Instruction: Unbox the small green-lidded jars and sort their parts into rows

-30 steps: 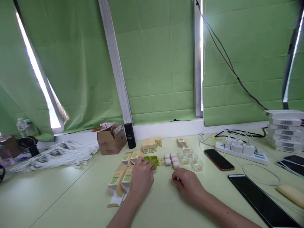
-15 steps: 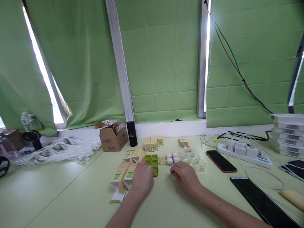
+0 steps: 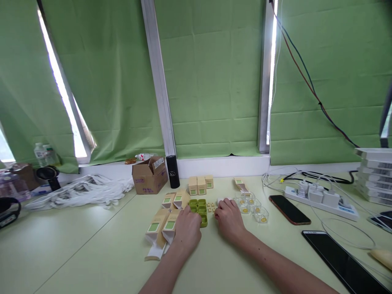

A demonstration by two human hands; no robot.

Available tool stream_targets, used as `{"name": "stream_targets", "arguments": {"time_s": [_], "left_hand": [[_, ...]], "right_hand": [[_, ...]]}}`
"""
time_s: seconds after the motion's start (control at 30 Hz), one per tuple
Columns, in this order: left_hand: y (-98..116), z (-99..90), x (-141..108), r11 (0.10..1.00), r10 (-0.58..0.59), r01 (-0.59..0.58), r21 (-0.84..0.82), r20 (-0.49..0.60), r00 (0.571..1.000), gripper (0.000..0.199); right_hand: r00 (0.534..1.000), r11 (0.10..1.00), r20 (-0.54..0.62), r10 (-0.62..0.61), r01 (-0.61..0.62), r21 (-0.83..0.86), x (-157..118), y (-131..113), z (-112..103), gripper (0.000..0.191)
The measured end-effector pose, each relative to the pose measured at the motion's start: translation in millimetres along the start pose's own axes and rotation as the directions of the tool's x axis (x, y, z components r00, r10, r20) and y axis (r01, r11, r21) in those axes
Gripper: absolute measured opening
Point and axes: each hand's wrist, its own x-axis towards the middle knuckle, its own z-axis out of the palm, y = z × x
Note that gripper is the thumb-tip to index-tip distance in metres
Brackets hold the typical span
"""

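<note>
The green tray (image 3: 202,210) is central, and the tiny pieces (image 3: 211,207) beside it could be scattered easily.
The tray lies on the worktop (image 3: 101,249); taking it as the clock's centre, the pieces are at three o'clock and, I judge, light enough that a slip would displace them. The left hand (image 3: 187,224), near seven o'clock, covers the tray's edge with bent fingers; I cannot tell if they grip. The right hand (image 3: 229,216), just past three, has curled fingers; what they hold is hidden. Careless movement toward eight o'clock could knock the beige cartons (image 3: 156,221).
</note>
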Motion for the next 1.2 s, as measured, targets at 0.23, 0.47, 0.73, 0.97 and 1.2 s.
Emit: {"name": "stream_targets", "arguments": {"time_s": [0.23, 0.47, 0.73, 0.97, 1.2], "left_hand": [[3.0, -11.0, 0.2, 0.996, -0.025, 0.017, 0.086, 0.088, 0.996, 0.032], [1.9, -17.6, 0.5, 0.997, -0.059, 0.059, 0.059, -0.01, 0.998, 0.04], [-5.0, -25.3, 5.1, 0.991, -0.057, -0.004, -0.133, -0.451, 0.891, 0.031], [-0.5, -31.4, 11.0, 0.98, -0.007, -0.099, -0.173, -0.527, 0.85, 0.03], [5.1, -46.5, 47.0, 0.998, 0.008, -0.031, -0.055, -0.372, 0.928, 0.031]], "right_hand": [[0.999, 1.0, 0.049, 0.011, -0.011, 0.003, 3.0, -1.3, 7.8, 0.017], [0.999, 0.998, 0.02, 0.043, -0.044, 0.044, -2.6, 3.3, -22.2, 0.022], [0.975, 0.971, 0.223, -0.017, -0.037, 0.235, -55.0, -4.5, -46.3, 0.017], [0.934, 0.958, 0.342, -0.099, -0.004, 0.287, -60.1, -8.3, -53.5, 0.019], [0.925, 0.962, 0.367, -0.096, -0.009, 0.273, -57.5, -10.6, -54.5, 0.018]]}}
